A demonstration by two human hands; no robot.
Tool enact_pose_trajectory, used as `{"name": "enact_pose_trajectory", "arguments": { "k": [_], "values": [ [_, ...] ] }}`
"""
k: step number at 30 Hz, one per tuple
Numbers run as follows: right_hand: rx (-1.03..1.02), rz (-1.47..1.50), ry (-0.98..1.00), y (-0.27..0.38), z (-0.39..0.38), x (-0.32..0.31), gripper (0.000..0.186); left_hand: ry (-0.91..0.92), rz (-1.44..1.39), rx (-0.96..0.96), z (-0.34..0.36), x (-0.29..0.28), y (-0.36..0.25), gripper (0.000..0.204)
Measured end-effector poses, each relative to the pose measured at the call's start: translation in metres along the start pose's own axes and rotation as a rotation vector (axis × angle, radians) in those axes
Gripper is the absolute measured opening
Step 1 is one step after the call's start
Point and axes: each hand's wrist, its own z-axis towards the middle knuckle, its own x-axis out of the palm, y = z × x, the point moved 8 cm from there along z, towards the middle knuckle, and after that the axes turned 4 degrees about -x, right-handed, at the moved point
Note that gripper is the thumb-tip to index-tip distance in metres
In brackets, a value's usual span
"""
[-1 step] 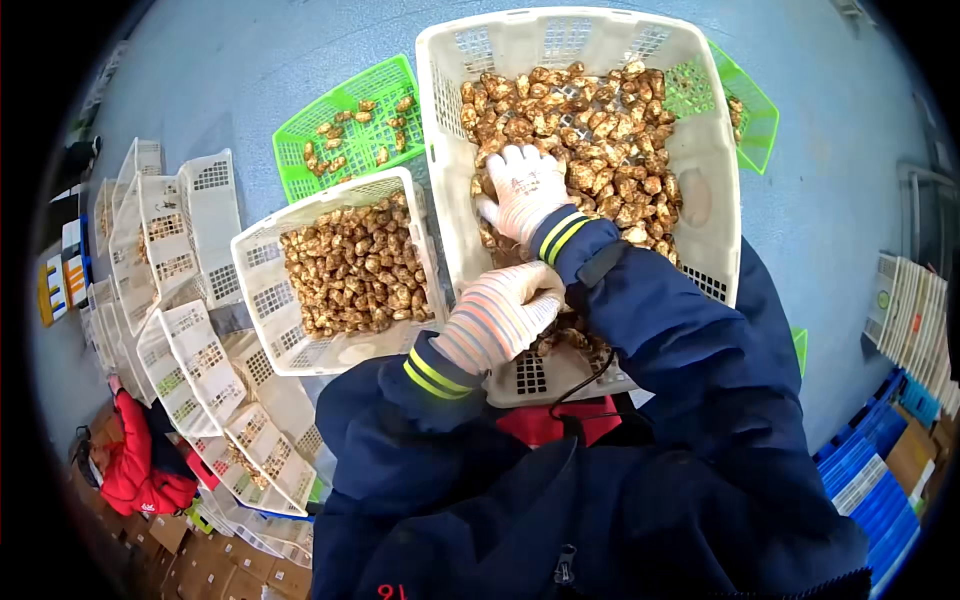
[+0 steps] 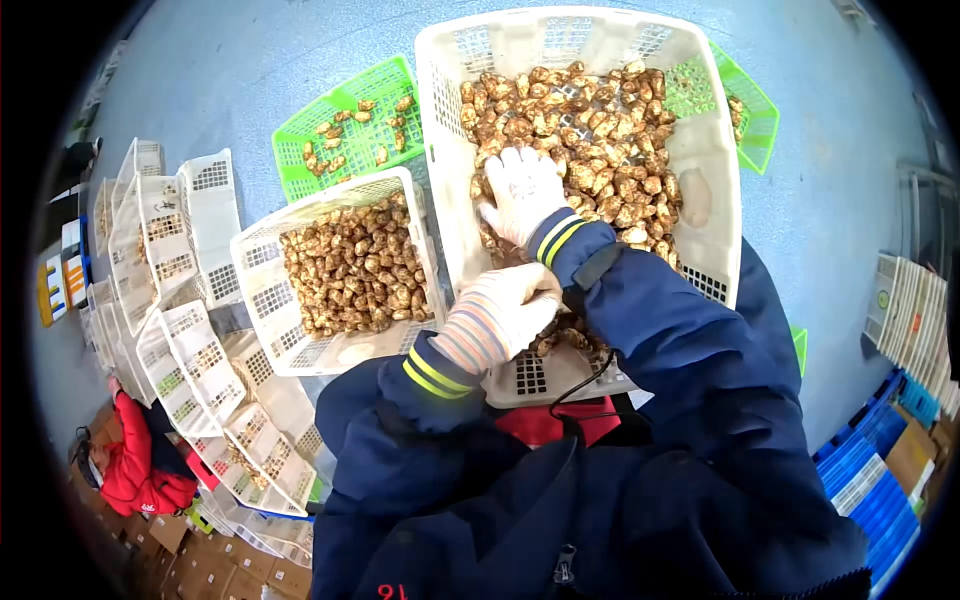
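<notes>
Head view: brown, knobbly tubers (image 2: pixel 625 190) lie in a large white crate (image 2: pixel 712 230), spread from its left wall toward its right wall, with bits of the perforated bottom showing between them toward the far edge. The right hand (image 2: pixel 525 190), in a pale glove, lies back upward on the tubers beside the crate's left wall, fingers loosely spread and thumb apart; its palm is hidden, so I cannot tell whether a tuber is under it. The left hand (image 2: pixel 508 308), in a striped glove, is over the near left corner, half curled; whether it has hold of anything cannot be told. More tubers show just beneath it, by the near edge.

The handling looks unfinished, since plenty of tubers remain in the large crate. Outside its left edge, a smaller white crate (image 2: pixel 318 360) holds a dense heap of similar tubers and seems the fullest of these containers. Beyond that crate's far edge, a green basket (image 2: pixel 292 180) on the blue floor (image 2: pixel 330 30) has only a scattering; a second green basket (image 2: pixel 765 130), past the large crate's far right corner, shows a few.

Farther left are many white crates (image 2: pixel 165 225) and a person in a red jacket (image 2: pixel 140 455).
</notes>
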Motion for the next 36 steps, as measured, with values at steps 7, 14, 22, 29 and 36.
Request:
{"name": "enact_pose_trajectory", "arguments": {
  "k": [7, 14, 22, 29, 36],
  "values": [
    [-0.077, 0.006, -0.022, -0.009, -0.005, 0.007, 0.044, -0.222, -0.172, -0.005, 0.009, -0.018, 0.008, 0.016],
    [0.091, 0.355, -0.093, -0.045, -0.004, -0.009, 0.034, -0.338, -0.766, -0.046, 0.012, -0.030, 0.026, 0.037],
    [-0.024, 0.558, -0.180, -0.054, -0.039, -0.100, 0.044, -0.362, -1.209, -0.094, 0.029, -0.021, 0.037, 0.044],
    [0.231, -0.176, -0.024, -0.183, -0.012, -0.039, 0.045, -0.346, -1.065, -0.001, 0.019, -0.023, 0.023, 0.032],
    [0.333, -0.066, -0.087, -0.197, -0.034, -0.051, 0.033, -0.292, -0.991, -0.085, 0.030, -0.013, 0.024, 0.029]
  ]
}}
